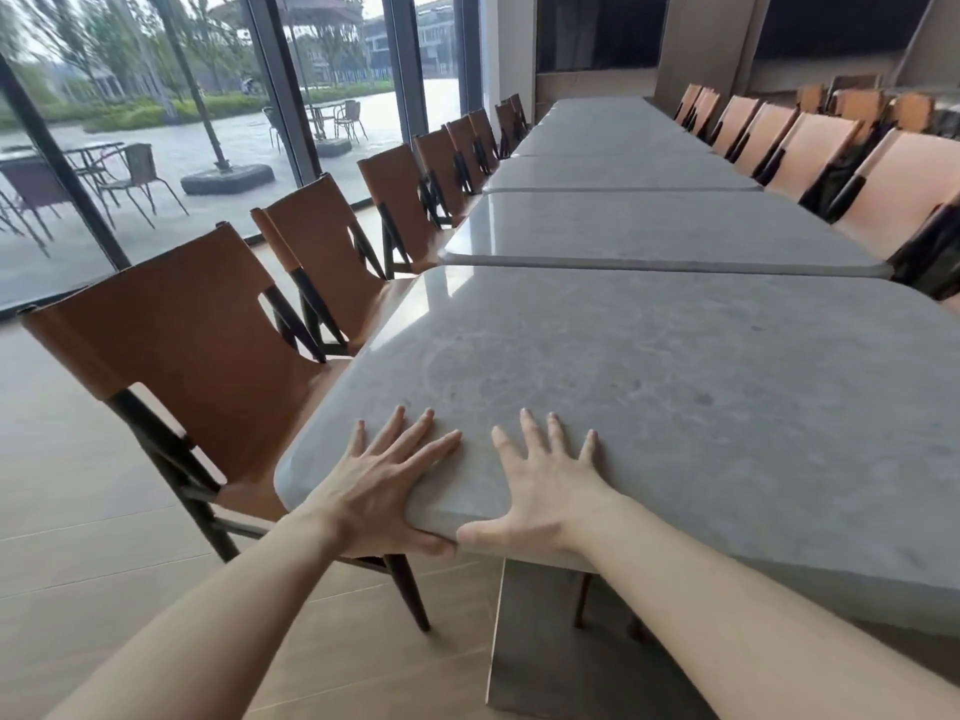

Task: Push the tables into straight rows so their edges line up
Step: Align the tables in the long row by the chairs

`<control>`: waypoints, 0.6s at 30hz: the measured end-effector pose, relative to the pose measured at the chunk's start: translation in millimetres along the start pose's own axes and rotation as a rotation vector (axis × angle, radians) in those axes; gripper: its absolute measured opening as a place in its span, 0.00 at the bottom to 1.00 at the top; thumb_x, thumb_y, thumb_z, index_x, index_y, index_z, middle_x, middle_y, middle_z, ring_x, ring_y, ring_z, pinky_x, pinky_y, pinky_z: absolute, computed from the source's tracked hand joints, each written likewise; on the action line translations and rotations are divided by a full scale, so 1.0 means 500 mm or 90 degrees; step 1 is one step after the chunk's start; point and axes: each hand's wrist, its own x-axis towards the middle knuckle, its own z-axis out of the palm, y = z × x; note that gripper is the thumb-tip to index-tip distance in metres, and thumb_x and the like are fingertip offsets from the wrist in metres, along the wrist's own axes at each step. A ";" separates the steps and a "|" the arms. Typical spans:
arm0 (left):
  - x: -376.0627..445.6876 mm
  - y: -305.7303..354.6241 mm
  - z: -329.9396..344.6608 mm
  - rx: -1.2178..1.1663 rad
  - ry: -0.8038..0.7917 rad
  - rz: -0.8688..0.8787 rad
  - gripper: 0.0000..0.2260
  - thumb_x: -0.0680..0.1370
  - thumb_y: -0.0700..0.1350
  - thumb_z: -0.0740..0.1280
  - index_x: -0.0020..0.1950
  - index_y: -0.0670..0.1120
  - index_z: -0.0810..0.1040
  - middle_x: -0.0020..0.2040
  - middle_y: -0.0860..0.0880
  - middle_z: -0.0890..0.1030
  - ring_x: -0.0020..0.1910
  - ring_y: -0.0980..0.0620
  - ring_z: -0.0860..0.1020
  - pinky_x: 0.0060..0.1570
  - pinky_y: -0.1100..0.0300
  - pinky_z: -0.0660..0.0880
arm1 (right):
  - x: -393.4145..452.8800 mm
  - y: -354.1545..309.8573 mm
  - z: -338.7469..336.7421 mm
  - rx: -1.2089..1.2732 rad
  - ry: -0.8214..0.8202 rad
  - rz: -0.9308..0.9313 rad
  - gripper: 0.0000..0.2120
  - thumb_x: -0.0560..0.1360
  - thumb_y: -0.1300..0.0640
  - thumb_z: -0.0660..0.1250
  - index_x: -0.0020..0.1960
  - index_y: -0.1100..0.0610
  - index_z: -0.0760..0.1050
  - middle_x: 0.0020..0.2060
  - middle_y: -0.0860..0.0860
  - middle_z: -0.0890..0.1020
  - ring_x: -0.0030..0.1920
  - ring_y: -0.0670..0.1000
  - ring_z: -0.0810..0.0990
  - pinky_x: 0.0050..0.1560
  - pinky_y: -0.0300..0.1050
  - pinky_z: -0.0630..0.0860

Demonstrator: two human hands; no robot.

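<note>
Both hands flat on the near left corner of the nearest bench (675, 387), a grey stone-look top with rounded corners. Left hand (387, 491) fingers spread on the top, thumb hooked under the near edge. Right hand (545, 485) just beside it, fingers also splayed on the surface, thumb along the edge pointing toward the left thumb; the two thumbs nearly touch. Neither hand pinches anything, palms just press on the slab. Bare forearms come in from bottom left and bottom right. A metal-looking pedestal base (540, 636) shows under the near edge.

Left of this bench, a brown leather chair (176, 345) with dark frame, tucked close to the bench side, back toward the window.

Beyond, a second bench (665, 231) sits end to end with the nearest one, narrow seam between them. Its left edge sits a bit further right than the nearest bench's left edge, so the corners do not line up. A third bench (623, 174) and a fourth bench (618, 132) carry on in the row, each with a slight offset at the seams.

A row of brown chairs (400, 200) runs down the left side, a row of lighter tan chairs (810, 153) down the right. Floor-to-ceiling windows (156, 122) on the left, with outdoor chairs and wet paving outside. Far end is dark, detail unclear.
</note>
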 end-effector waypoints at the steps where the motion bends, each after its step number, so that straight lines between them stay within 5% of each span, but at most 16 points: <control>1: 0.000 -0.003 0.002 0.006 0.004 0.000 0.52 0.63 0.82 0.57 0.76 0.66 0.30 0.82 0.52 0.37 0.80 0.44 0.34 0.77 0.35 0.41 | -0.001 -0.001 0.017 0.005 0.014 0.021 0.58 0.67 0.19 0.55 0.81 0.50 0.35 0.80 0.58 0.36 0.79 0.63 0.33 0.73 0.74 0.36; 9: 0.008 -0.011 0.014 0.021 0.050 0.005 0.53 0.63 0.83 0.56 0.80 0.64 0.37 0.83 0.52 0.41 0.82 0.43 0.41 0.77 0.37 0.46 | -0.019 -0.008 0.053 -0.014 0.099 0.035 0.57 0.67 0.18 0.52 0.82 0.51 0.38 0.81 0.58 0.42 0.81 0.61 0.38 0.75 0.72 0.40; 18: 0.012 -0.018 0.020 0.009 0.064 0.009 0.57 0.54 0.88 0.42 0.80 0.66 0.39 0.83 0.53 0.44 0.82 0.45 0.44 0.77 0.37 0.49 | -0.011 -0.018 0.060 -0.017 0.110 0.052 0.63 0.62 0.17 0.59 0.82 0.50 0.39 0.82 0.56 0.42 0.81 0.60 0.39 0.76 0.70 0.40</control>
